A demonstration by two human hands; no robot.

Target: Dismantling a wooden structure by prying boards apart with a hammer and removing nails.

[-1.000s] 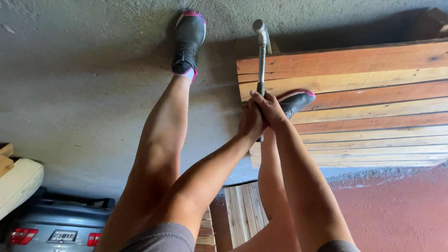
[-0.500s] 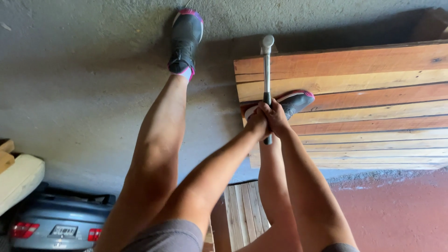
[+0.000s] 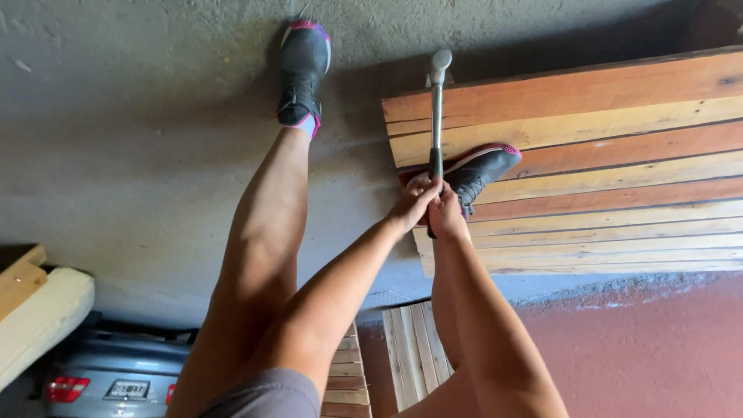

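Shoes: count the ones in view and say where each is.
2. One shoe stands on the concrete; the other shoe presses on the wooden planks, beside the hammer.

A hammer stands with its head at the top left corner of a stack of wooden planks, its handle running down into both hands: the left hand and right hand touch, side by side, on the handle's lower end. One shoe rests on the planks just right of the hands; the other shoe is on the concrete floor, well left of the stack. A car sits at lower left, a smaller pallet below the hands.
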